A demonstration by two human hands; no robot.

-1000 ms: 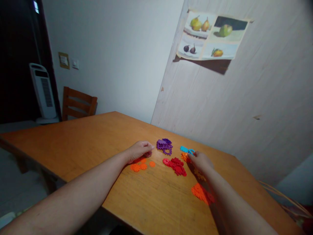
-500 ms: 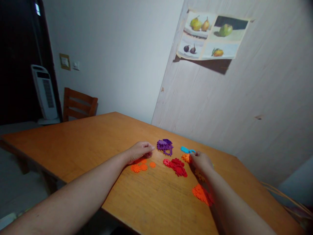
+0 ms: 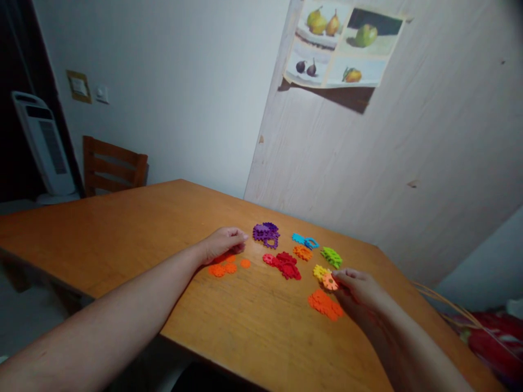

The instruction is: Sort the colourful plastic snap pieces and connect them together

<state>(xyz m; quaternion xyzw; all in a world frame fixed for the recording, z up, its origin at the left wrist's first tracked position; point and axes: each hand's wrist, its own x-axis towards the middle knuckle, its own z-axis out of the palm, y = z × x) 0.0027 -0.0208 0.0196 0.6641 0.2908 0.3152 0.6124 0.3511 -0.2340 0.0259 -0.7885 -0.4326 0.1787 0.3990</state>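
My right hand (image 3: pixel 362 286) pinches a pale orange notched disc (image 3: pixel 329 281) by its edge, beside a small yellow pile of toothed pieces (image 3: pixel 319 271). A red-orange pile (image 3: pixel 324 305) lies just nearer to me. My left hand (image 3: pixel 224 243) rests on the table with its fingers curled together; whether anything is in them is hidden. Several flat orange discs (image 3: pixel 220 270) lie just below it. To its right are purple toothed rings and pieces (image 3: pixel 265 233). Between the hands lies a red pile (image 3: pixel 285 265), with orange (image 3: pixel 302 252), blue (image 3: pixel 304 240) and green (image 3: pixel 331 257) groups beyond.
The pieces are on a wooden table (image 3: pixel 134 228) whose far edge runs along the wall. A wooden chair (image 3: pixel 114 165) and a white tower heater (image 3: pixel 46 144) stand at the left. Fruit pictures (image 3: pixel 343 46) hang above. Red material (image 3: pixel 490 337) shows beyond the right edge.
My right hand has moved from the orange group toward me to the yellow pile, where the pale disc now shows in its fingers. My left hand keeps its place. The view has shifted right.
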